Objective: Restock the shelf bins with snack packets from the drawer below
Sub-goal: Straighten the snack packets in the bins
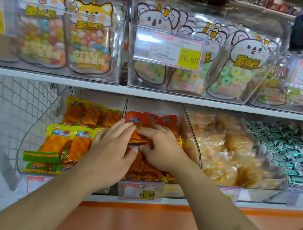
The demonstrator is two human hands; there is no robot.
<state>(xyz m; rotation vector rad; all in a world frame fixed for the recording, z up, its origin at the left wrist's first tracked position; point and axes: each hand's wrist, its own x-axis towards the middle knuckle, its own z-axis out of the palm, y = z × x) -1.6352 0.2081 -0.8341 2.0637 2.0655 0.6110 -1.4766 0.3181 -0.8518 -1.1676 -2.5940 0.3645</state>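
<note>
Two hands worked in the middle clear bin (189, 133) on the lower shelf. The left hand (113, 148) lay at about seven o'clock from the red-orange snack packets (150, 119), its fingers spread flat over the pile with the thumb tucked against a packet edge. The right hand (159, 148), at about five o'clock from those packets, had its fingers stretched over the top of a packet and its thumb under the near edge, pinching it; the fingertips of both hands nearly met. At nine o'clock from the hands, a neighbouring bin (29, 134) held yellow-green packets (63, 136). At three o'clock sat pale orange packets (227, 147), with green-and-white ones (295, 159) beyond. A price tag (139, 192) reading 11.90 hung at six o'clock, below the hands.
</note>
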